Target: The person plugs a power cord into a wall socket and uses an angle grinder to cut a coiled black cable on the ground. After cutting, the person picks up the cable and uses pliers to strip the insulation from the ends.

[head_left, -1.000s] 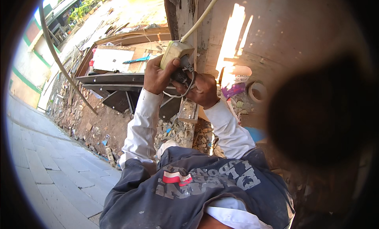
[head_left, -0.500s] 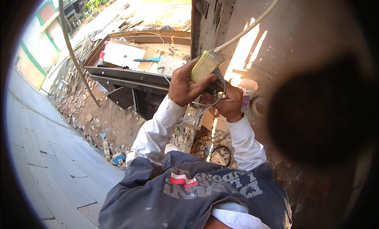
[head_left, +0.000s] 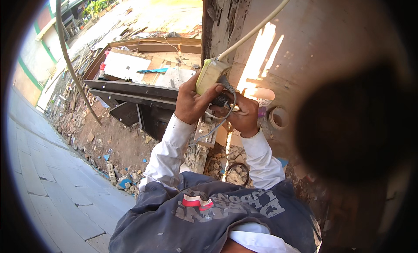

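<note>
My left hand (head_left: 191, 102) is closed round a cream extension socket block (head_left: 214, 74), its thumb lying across the near end. A thick cream cable (head_left: 259, 28) runs from the block's far end to the upper right. On the block's right side sits a grey plug (head_left: 225, 83), and its thin grey cord (head_left: 217, 125) loops down between my hands. Just below, my right hand (head_left: 244, 115) grips a dark plug (head_left: 221, 100) close against the block's near end. Its fingers are partly hidden behind the cords, so I cannot tell whether that plug is inserted.
Left of my hands lies a dark wooden cabinet (head_left: 135, 91) holding boards and a blue item (head_left: 152, 71). A weathered post (head_left: 222, 22) stands ahead. To the right are a pale tub (head_left: 260, 95) and a tape roll (head_left: 278, 117). Rubble (head_left: 228, 161) covers the ground below; a block wall (head_left: 56, 179) is at left.
The whole view has shifted, so the scene and both hands sit further left and slightly lower. The block has tilted a little, and the grey and dark plugs show more plainly. Both grips stay.
</note>
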`<state>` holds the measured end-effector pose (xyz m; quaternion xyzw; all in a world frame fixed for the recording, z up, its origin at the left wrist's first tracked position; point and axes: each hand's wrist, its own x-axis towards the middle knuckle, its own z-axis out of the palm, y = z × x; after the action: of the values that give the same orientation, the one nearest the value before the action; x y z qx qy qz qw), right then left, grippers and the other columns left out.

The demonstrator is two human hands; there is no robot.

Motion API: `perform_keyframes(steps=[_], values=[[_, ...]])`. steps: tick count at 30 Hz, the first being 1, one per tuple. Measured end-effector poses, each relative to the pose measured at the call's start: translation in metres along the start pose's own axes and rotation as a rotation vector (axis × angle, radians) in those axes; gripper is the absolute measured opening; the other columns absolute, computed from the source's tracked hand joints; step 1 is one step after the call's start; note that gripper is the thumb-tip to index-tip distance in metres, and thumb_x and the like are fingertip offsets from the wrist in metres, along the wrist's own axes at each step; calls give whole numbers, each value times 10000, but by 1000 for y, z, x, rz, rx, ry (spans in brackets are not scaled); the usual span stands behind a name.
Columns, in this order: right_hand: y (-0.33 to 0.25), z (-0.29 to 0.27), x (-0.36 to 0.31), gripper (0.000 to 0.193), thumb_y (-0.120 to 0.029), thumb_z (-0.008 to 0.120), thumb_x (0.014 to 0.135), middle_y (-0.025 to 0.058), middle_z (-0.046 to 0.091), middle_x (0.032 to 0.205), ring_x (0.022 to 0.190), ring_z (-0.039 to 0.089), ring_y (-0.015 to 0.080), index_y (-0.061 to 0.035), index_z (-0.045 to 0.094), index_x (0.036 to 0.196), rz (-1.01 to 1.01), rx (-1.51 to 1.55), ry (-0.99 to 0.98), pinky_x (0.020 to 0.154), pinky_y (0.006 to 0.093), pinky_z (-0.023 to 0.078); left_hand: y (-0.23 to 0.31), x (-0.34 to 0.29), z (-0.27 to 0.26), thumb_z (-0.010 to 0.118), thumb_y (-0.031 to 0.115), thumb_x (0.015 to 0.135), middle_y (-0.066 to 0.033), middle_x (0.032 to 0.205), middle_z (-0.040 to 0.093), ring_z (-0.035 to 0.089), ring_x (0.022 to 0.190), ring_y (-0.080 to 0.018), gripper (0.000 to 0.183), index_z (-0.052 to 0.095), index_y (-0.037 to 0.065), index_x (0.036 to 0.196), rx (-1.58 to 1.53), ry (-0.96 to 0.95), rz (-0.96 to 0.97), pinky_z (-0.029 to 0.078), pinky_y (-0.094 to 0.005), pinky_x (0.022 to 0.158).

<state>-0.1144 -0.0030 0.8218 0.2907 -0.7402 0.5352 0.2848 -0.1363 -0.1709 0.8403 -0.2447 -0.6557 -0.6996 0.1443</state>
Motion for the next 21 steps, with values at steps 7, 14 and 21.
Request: perform_keyframes(steps=[7, 14, 21], values=[[3, -4, 7, 458, -341, 839, 805, 123, 738, 847, 700, 728, 225, -19, 722, 1109, -134, -154, -39, 605, 343, 545, 1, 4, -6, 738, 222, 917, -87, 983, 719, 652, 875, -113, 404, 638, -71, 1177, -21, -2, -76, 540, -272, 758], [3, -8, 12, 444, -331, 847, 797, 122, 743, 865, 732, 739, 207, -17, 725, 1086, -55, -39, -43, 641, 323, 552, 3, 8, 0, 749, 217, 904, -91, 975, 728, 663, 865, -117, 415, 639, -63, 1189, 27, 23, -11, 544, -277, 750], [29, -49, -13, 411, -271, 849, 809, 111, 766, 939, 828, 743, 155, 14, 715, 1073, 109, -15, 40, 697, 309, 566, 3, 14, -35, 716, 292, 945, -32, 855, 665, 583, 704, -63, 396, 630, -38, 1147, -27, 172, 64, 448, -220, 589]])
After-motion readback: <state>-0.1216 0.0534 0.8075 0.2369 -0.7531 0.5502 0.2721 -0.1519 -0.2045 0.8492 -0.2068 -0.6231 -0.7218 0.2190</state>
